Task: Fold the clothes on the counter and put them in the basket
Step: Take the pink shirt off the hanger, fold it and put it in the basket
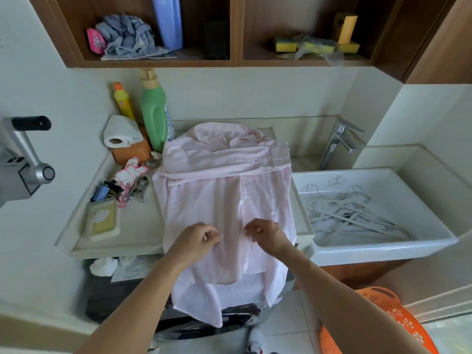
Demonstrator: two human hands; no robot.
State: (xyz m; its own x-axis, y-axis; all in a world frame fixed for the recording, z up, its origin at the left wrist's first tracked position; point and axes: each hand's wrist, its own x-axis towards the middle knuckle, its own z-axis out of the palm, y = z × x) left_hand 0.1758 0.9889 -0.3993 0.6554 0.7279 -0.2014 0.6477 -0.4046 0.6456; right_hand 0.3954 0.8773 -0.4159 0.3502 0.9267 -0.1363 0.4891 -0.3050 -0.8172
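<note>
A pale pink button shirt [224, 190] lies spread on the counter [143, 221], collar at the back, one sleeve folded across the chest, its hem hanging over the front edge. My left hand [198, 237] and my right hand [264, 235] sit close together on the lower front of the shirt, each with fingers curled and pinching the fabric near the button placket. An orange plastic basket [393, 318] stands on the floor at the lower right, partly behind my right forearm.
Left of the shirt lie a green bottle [153, 116], a yellow bottle [124, 100], a paper roll [121, 132], pegs and a soap dish [103, 221]. A white sink [378, 241] with several hangers and a tap [337, 141] is on the right. Shelves hang overhead.
</note>
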